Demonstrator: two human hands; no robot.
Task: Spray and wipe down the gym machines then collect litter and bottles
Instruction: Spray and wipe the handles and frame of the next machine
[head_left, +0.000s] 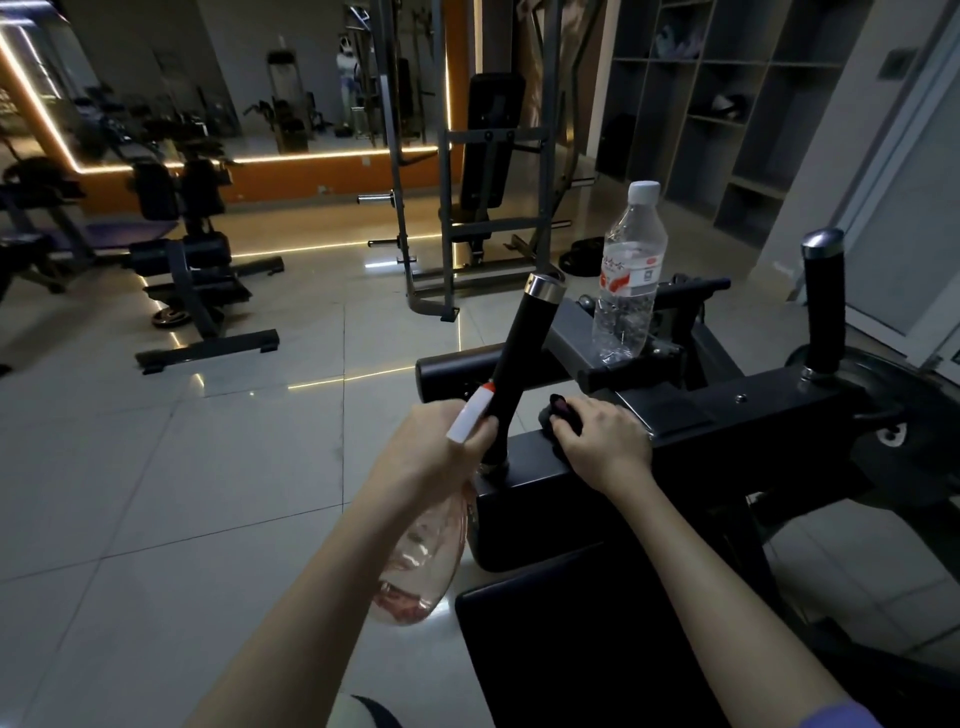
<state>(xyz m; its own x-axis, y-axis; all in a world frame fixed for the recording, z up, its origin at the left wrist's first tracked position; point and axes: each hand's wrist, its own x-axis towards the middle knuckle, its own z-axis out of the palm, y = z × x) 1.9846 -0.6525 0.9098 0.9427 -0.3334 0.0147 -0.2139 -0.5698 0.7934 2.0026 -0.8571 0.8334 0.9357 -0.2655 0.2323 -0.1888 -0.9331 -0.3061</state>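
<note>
My left hand (434, 452) grips a pink see-through spray bottle (423, 561) by its white and orange head, the body hanging below my wrist. My right hand (602, 441) holds a dark cloth (561, 413) pressed onto the black frame of the gym machine (727, 415), just right of its left black handle (522, 353). A clear plastic water bottle (628, 275) with a white cap and a red and white label stands upright on the machine's frame beyond my hands.
A second black handle (823, 301) rises at the right of the machine, whose black seat pad (571, 639) lies below my arms. Benches (192, 270) and a rack (467, 208) stand across the glossy tiled floor. Grey shelving (727, 104) lines the right wall.
</note>
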